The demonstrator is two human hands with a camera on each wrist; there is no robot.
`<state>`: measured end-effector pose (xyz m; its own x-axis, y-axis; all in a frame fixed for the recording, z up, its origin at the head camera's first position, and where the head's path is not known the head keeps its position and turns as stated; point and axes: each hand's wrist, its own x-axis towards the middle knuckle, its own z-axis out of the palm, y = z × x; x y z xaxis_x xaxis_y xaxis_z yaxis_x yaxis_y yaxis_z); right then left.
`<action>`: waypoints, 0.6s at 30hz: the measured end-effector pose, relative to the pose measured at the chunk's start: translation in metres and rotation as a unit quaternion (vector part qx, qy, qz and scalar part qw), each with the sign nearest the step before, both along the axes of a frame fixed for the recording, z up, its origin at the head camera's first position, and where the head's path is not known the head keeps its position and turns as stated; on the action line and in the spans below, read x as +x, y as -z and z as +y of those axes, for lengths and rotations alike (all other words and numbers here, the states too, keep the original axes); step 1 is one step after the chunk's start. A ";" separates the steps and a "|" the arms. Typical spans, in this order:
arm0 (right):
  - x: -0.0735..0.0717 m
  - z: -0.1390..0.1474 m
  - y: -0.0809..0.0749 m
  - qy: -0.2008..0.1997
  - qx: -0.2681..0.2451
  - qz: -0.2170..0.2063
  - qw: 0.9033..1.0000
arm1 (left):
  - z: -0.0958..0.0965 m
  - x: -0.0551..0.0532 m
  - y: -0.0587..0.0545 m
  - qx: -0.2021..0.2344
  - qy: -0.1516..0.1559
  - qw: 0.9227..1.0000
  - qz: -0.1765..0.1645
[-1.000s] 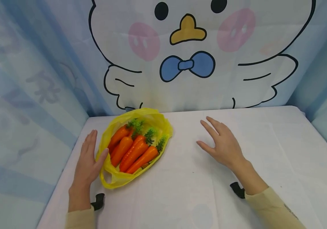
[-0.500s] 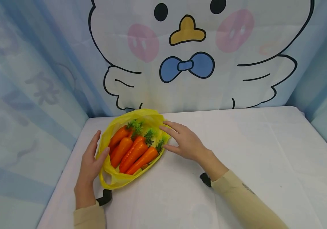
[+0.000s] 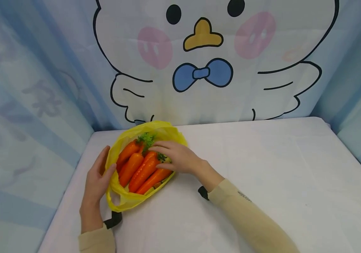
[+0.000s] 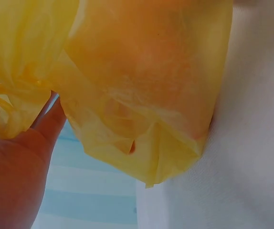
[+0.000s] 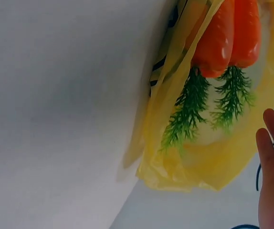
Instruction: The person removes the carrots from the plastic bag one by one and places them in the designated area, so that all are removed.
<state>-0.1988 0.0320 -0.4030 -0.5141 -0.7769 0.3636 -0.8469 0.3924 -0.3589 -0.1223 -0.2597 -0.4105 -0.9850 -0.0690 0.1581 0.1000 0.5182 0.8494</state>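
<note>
A yellow plastic bag point(image 3: 167, 130) lies with its mouth turned up on the table, holding several orange carrots point(image 3: 135, 168) with green feathery tops point(image 3: 146, 140). My left hand point(image 3: 95, 181) is at the bag's left side, fingers straight along the outside and thumb at the rim. In the left wrist view, the bag point(image 4: 142, 86) hides part of that hand point(image 4: 17, 167). My right hand point(image 3: 181, 159) reaches over the bag's right rim, fingers extended above the carrot tops and covering some of them. In the right wrist view, its fingers point(image 5: 273, 129) appear straight, apart from the carrots point(image 5: 216, 43).
A white cloth covers the table point(image 3: 262, 168). Behind it hangs a curtain point(image 3: 205, 102) with a cartoon face and blue bow tie, and a pale blue curtain point(image 3: 34, 140) stands along the left. Black straps point(image 3: 203, 192) show at both wrists.
My right hand has moved left from over the table's middle to above the carrots in the bag. The left hand stays beside the bag, barely shifted.
</note>
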 end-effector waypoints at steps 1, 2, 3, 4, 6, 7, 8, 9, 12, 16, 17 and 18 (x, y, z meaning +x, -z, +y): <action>-0.001 -0.003 0.000 -0.005 0.004 -0.002 1.000 | 0.000 0.000 -0.001 0.001 -0.003 1.000 -0.004; -0.002 -0.006 0.001 -0.008 0.011 -0.005 1.000 | 0.000 0.000 -0.001 0.002 -0.004 1.000 -0.008; -0.002 -0.009 0.000 -0.011 0.018 -0.009 1.000 | -0.001 0.000 -0.001 0.001 -0.004 1.000 -0.008; -0.002 -0.012 0.001 -0.013 0.026 -0.015 0.999 | -0.001 0.000 -0.001 0.000 -0.005 1.000 -0.009; -0.003 -0.017 0.000 -0.015 0.045 -0.025 0.999 | -0.001 0.000 0.000 -0.003 -0.006 1.000 -0.007; -0.003 -0.020 0.000 -0.015 0.058 -0.028 0.998 | -0.001 0.000 0.001 -0.006 -0.007 1.000 -0.006; -0.003 -0.022 -0.001 -0.015 0.068 -0.032 0.997 | -0.001 0.000 0.001 -0.008 -0.009 1.000 -0.004; -0.003 -0.024 -0.002 -0.016 0.078 -0.034 0.996 | -0.002 0.000 0.002 -0.008 -0.010 1.000 -0.004; -0.003 -0.029 -0.003 -0.019 0.105 -0.029 0.994 | 0.000 -0.001 0.004 -0.004 -0.012 1.000 0.001; -0.003 -0.036 -0.004 -0.021 0.137 -0.019 0.990 | 0.000 0.000 0.006 0.020 -0.012 1.000 0.017; -0.003 -0.037 -0.003 -0.019 0.145 -0.018 0.989 | 0.000 -0.001 0.007 0.024 -0.011 0.999 0.022; -0.003 -0.038 -0.003 -0.018 0.154 -0.017 0.988 | 0.001 -0.001 0.007 0.028 -0.011 0.999 0.025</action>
<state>-0.2018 -0.0064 -0.4001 -0.4918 -0.8660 0.0906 -0.8520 0.4571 -0.2554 -0.1235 -0.2591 -0.4180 -0.9741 -0.1014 0.2021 0.1317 0.4720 0.8717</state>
